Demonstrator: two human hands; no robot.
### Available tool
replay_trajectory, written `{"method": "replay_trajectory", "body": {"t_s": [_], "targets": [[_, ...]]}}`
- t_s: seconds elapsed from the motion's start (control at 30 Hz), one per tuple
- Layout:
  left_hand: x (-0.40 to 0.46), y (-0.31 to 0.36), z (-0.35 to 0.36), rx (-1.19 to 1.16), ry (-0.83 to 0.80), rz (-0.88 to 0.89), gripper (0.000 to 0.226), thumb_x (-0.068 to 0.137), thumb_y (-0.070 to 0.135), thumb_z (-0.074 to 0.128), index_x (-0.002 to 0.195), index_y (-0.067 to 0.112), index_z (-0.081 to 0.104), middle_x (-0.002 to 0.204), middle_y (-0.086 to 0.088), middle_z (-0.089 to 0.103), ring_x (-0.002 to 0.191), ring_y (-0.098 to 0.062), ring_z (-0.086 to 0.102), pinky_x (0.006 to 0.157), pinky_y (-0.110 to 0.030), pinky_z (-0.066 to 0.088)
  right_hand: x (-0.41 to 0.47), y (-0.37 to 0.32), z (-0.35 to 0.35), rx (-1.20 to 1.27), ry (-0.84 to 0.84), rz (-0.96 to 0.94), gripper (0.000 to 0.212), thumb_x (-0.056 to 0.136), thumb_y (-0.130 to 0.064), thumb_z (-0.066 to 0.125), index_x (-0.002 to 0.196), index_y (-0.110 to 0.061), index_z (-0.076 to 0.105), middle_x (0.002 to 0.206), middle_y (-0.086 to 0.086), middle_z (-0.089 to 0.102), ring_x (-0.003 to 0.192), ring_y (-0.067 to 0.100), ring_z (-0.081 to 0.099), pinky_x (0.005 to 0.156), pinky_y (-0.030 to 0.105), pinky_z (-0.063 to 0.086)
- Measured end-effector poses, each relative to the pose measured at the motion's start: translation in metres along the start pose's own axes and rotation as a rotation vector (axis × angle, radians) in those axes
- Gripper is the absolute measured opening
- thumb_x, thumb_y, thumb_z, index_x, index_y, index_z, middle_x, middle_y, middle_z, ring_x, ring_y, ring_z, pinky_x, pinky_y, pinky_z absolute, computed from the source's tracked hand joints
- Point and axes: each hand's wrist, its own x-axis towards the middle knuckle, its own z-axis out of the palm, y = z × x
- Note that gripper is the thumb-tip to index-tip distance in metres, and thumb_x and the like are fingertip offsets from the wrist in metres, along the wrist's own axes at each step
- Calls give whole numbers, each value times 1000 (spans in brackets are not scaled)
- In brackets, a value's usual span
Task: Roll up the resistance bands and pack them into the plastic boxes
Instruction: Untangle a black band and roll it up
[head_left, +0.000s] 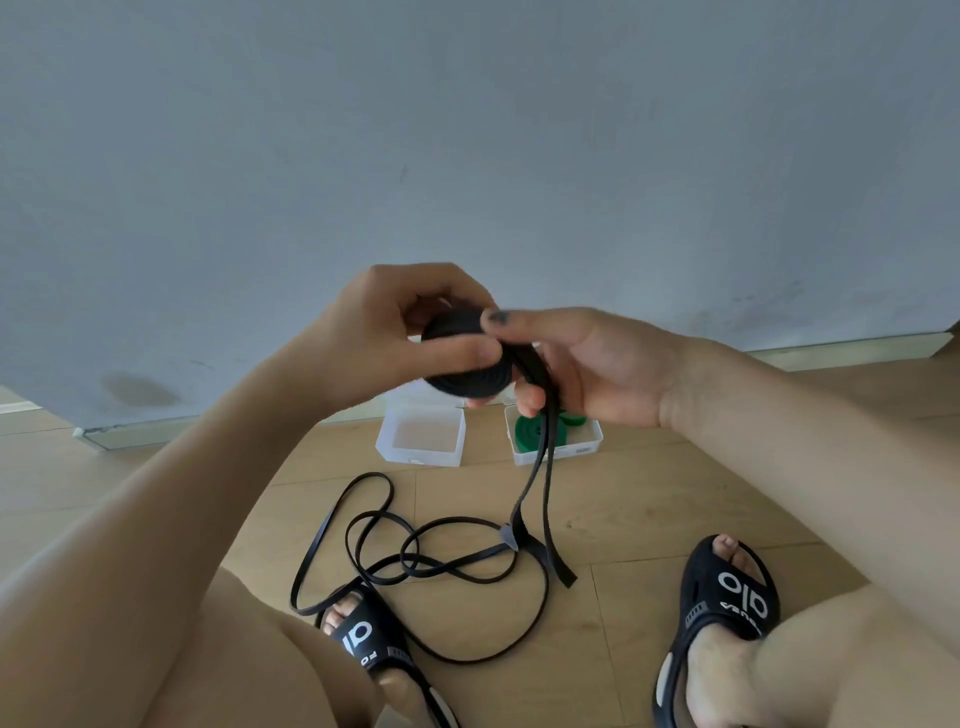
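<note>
A black resistance band is partly wound into a tight roll (467, 371) held in front of me. My left hand (395, 332) pinches the roll between thumb and fingers. My right hand (576, 364) grips the roll's far side and the loose tail. That tail (540, 488) hangs down to the wooden floor, where the rest of the band (415, 561) lies in tangled loops. Below my hands an open clear plastic box (422, 457) stands with nothing in it. To its right, a second plastic box (558, 454) holds a rolled green band (530, 431).
A grey wall (467, 156) rises just behind the boxes, with a pale skirting strip (831, 351) along its foot. My feet in black slides rest on the floor at the left (363, 639) and right (727, 603); band loops lie over the left one.
</note>
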Motion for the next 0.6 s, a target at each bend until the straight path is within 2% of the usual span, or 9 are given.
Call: {"method": "replay_trajectory", "body": {"t_s": [0.07, 0.13, 0.2, 0.27, 0.37, 0.43, 0.5, 0.53, 0.6], "targets": [[-1, 1, 3, 164, -65, 37, 32, 79, 45, 72, 98, 20, 74, 90, 4, 75, 89, -19, 73, 81, -39, 59, 2, 5, 3, -101, 45, 44, 40, 91, -44, 67, 115, -13, 72, 97, 12, 70, 61, 10, 51, 68, 24, 44], [0, 1, 5, 273, -88, 90, 34, 82, 47, 68, 99, 19, 74, 89, 3, 74, 87, -21, 71, 79, -44, 57, 3, 6, 3, -99, 86, 67, 42, 87, -45, 68, 111, -11, 74, 91, 7, 70, 62, 10, 49, 61, 20, 44], [2, 1, 6, 362, -97, 151, 36, 85, 49, 63, 100, 18, 74, 87, 4, 72, 82, -20, 68, 75, -37, 55, 3, 6, 0, -107, 96, 83, 45, 86, -45, 72, 112, -8, 73, 90, 6, 67, 63, 10, 47, 56, 19, 43], [3, 2, 7, 417, -114, 212, 37, 88, 49, 60, 100, 16, 74, 83, 5, 68, 76, -17, 63, 67, -22, 49, 3, 6, -4, -149, 87, 102, 53, 88, -48, 73, 117, -4, 71, 95, 9, 65, 64, 11, 44, 57, 21, 42], [3, 4, 9, 416, -111, 261, 33, 94, 43, 58, 96, 13, 71, 77, 6, 61, 71, -16, 58, 62, -15, 42, -2, 2, -6, -193, 42, 135, 55, 93, -54, 64, 127, -11, 67, 111, 22, 69, 61, 11, 41, 63, 23, 42], [3, 2, 7, 396, -80, 229, 32, 95, 42, 58, 97, 13, 71, 79, 5, 63, 72, -17, 59, 65, -26, 48, -7, -6, -10, -133, -7, 163, 50, 96, -50, 61, 133, -16, 62, 125, 29, 67, 59, 9, 39, 67, 23, 42], [3, 1, 3, 338, -55, 159, 28, 94, 40, 61, 103, 17, 73, 85, 5, 69, 80, -18, 63, 72, -37, 52, -12, -12, -15, -70, -44, 176, 46, 96, -42, 60, 135, -17, 61, 125, 29, 67, 59, 8, 43, 71, 25, 43], [2, 1, 3, 295, -47, 134, 25, 93, 39, 63, 104, 18, 73, 87, 7, 70, 84, -19, 65, 75, -37, 54, -13, -13, -17, -58, -67, 178, 45, 97, -40, 60, 135, -16, 61, 126, 28, 68, 60, 8, 45, 72, 26, 43], [2, 1, 6, 218, -33, 109, 20, 93, 34, 66, 104, 19, 73, 87, 8, 70, 86, -15, 66, 74, -26, 53, -14, -13, -16, -43, -124, 165, 49, 100, -38, 57, 141, -12, 55, 131, 30, 65, 60, 8, 49, 74, 26, 45]]}}
